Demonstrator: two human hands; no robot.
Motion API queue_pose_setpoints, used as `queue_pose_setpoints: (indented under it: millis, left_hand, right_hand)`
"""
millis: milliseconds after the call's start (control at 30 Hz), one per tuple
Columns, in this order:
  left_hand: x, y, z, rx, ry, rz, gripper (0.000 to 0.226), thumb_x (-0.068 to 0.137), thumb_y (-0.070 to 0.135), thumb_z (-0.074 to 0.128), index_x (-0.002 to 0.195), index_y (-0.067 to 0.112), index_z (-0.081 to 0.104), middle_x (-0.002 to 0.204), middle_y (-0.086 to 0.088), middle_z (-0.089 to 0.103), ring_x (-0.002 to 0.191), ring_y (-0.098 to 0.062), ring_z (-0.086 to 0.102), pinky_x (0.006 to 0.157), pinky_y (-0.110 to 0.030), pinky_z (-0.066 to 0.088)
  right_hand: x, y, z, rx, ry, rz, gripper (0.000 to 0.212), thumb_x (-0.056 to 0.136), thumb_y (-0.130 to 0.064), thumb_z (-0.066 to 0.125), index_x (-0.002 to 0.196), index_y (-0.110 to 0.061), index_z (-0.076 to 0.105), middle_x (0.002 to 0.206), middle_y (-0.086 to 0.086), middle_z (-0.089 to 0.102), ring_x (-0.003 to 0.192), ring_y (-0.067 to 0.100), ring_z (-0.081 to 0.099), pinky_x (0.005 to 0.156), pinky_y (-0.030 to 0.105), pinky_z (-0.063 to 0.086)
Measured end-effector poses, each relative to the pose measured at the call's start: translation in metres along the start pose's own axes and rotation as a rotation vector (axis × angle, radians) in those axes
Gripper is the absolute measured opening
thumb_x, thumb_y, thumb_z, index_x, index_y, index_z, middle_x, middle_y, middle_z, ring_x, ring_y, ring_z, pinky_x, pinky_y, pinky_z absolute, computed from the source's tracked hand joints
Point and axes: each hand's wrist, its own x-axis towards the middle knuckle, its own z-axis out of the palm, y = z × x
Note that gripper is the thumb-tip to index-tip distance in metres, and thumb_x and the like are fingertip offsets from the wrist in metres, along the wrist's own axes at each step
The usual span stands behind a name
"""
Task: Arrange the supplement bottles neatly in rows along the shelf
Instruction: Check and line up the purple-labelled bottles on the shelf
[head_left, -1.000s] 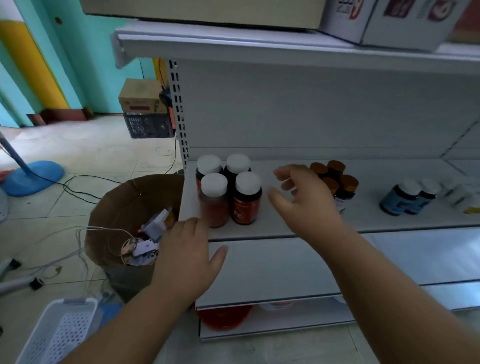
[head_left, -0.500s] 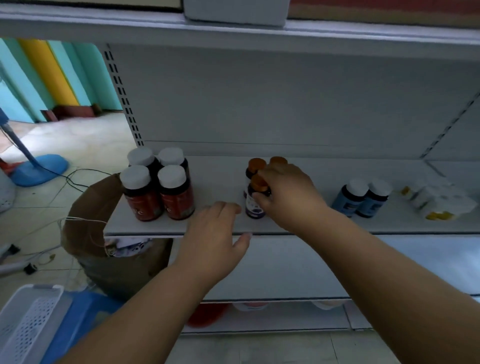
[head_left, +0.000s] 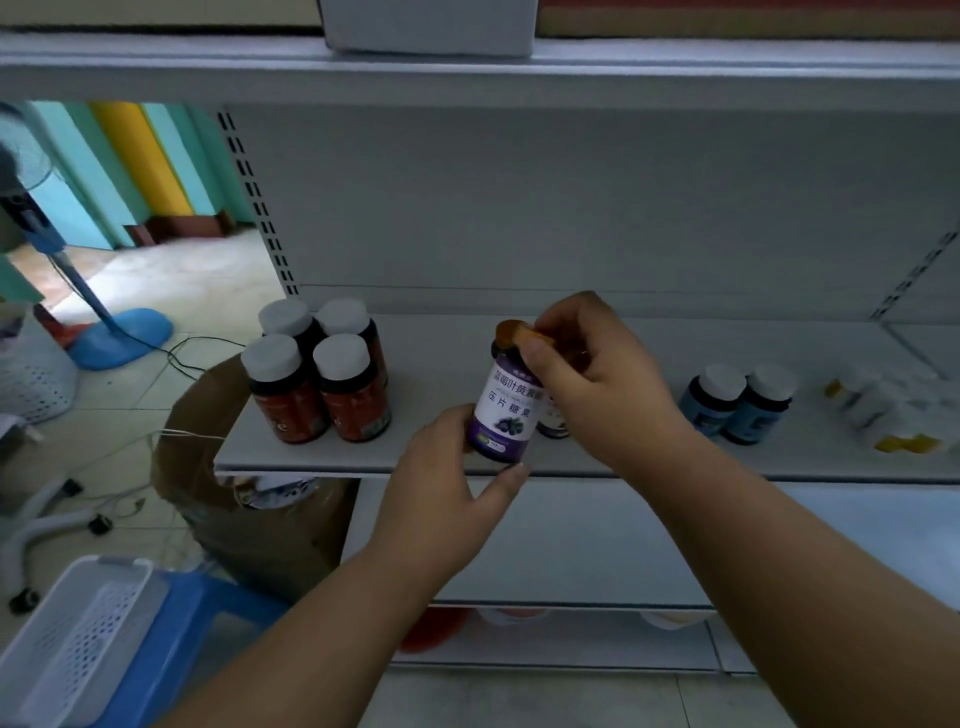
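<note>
At the centre of the frame, above the white metal shelf (head_left: 311, 460), a purple-labelled supplement bottle with an orange cap (head_left: 506, 410) is held: the left hand (head_left: 447, 483) grips its base, the right hand (head_left: 592, 374) pinches its cap. It seems mid-repositioning; next it needs setting upright beside the red-brown white-capped bottles (head_left: 317, 384).

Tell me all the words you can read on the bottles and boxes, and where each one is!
"蓝莓叶黄素" on the white label of the purple bottle, held by the left hand and right hand.
"压片糖果" just below, same label.
Small line between them: too blurred.
Red bottles: print unreadable.
Blue bottles: labels blurred.
White packs: blurred.
</note>
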Motion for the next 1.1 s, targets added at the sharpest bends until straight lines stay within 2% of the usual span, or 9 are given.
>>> queue_pose_setpoints:
  millis: [267,367,500,567,633,767,900,967,1100]
  left_hand:
    - [-0.011,0.017,-0.002,-0.291,0.014,-0.136,0.036,0.086,0.039,0.073,0.109,0.042,0.046,0.102,0.018,0.063,0.092,0.006,0.059,0.076,-0.016,0.046]
    - [-0.013,0.02,-0.006,-0.446,-0.065,-0.129,0.032,0.089,0.049,0.067,0.118,0.039,0.055,0.104,0.016,0.068,0.095,0.0,0.063,0.08,-0.018,0.048]
    - [-0.013,0.026,-0.012,-0.714,-0.148,-0.138,0.047,0.091,0.048,0.064,0.13,0.022,0.059,0.103,0.001,0.073,0.09,-0.01,0.067,0.08,-0.021,0.05]
    - [-0.013,0.024,-0.012,-0.806,-0.163,-0.16,0.062,0.083,0.052,0.059,0.134,0.016,0.056,0.107,-0.007,0.072,0.092,-0.022,0.068,0.083,-0.031,0.05]
    - [-0.013,0.023,-0.012,-0.85,-0.19,-0.172,0.064,0.082,0.051,0.059,0.136,0.018,0.052,0.111,-0.007,0.071,0.094,-0.026,0.068,0.084,-0.036,0.049]
    - [-0.016,0.024,-0.019,-0.8,-0.286,-0.14,0.047,0.089,0.037,0.05,0.135,0.024,0.05,0.113,0.0,0.071,0.096,-0.022,0.068,0.085,-0.03,0.052]
    - [-0.016,0.026,-0.018,-0.817,-0.265,-0.178,0.061,0.084,0.052,0.057,0.137,0.025,0.045,0.117,-0.003,0.071,0.099,-0.025,0.069,0.085,-0.035,0.051]
    - [-0.015,0.028,-0.017,-0.833,-0.229,-0.205,0.053,0.083,0.049,0.057,0.131,0.026,0.049,0.113,-0.004,0.073,0.096,-0.025,0.069,0.084,-0.038,0.049]
    - [-0.014,0.027,-0.016,-1.124,-0.272,-0.307,0.06,0.079,0.05,0.058,0.129,0.018,0.06,0.112,-0.015,0.071,0.093,-0.029,0.066,0.078,-0.039,0.051]
  right_hand:
    - [-0.002,-0.005,0.003,0.338,-0.122,0.143,0.008,0.094,-0.017,0.058,0.102,-0.018,0.061,0.097,-0.005,0.07,0.085,0.006,0.066,0.072,0.022,0.053]
    - [0.0,-0.006,-0.001,0.448,-0.111,0.2,0.007,0.092,-0.011,0.06,0.097,-0.016,0.062,0.086,-0.004,0.07,0.077,0.014,0.063,0.069,0.032,0.049]
    - [0.001,-0.009,-0.002,0.565,-0.078,0.247,0.026,0.077,-0.031,0.071,0.096,-0.019,0.06,0.084,-0.003,0.069,0.082,0.027,0.06,0.076,0.048,0.045]
    - [0.0,-0.011,-0.004,0.596,-0.121,0.298,0.031,0.082,-0.037,0.069,0.107,-0.021,0.061,0.093,-0.003,0.071,0.091,0.027,0.064,0.091,0.053,0.046]
    - [-0.001,-0.011,-0.007,0.662,-0.208,0.355,0.029,0.094,-0.029,0.058,0.119,-0.015,0.06,0.107,0.008,0.071,0.099,0.027,0.065,0.097,0.049,0.046]
    - [-0.001,-0.015,-0.008,0.679,-0.328,0.363,0.025,0.096,-0.013,0.052,0.119,-0.007,0.061,0.108,0.015,0.069,0.092,0.022,0.065,0.075,0.03,0.055]
    - [0.002,-0.013,-0.006,0.69,-0.259,0.307,0.034,0.084,-0.019,0.069,0.114,-0.006,0.064,0.098,0.008,0.071,0.091,0.023,0.065,0.082,0.036,0.051]
    - [0.002,-0.014,-0.005,0.655,-0.24,0.28,0.039,0.075,-0.026,0.075,0.109,-0.008,0.067,0.093,0.003,0.072,0.091,0.02,0.066,0.089,0.04,0.05]
    - [0.002,-0.013,-0.011,0.718,-0.298,0.307,0.028,0.087,-0.026,0.06,0.107,-0.006,0.066,0.095,0.008,0.07,0.089,0.021,0.064,0.082,0.035,0.049]
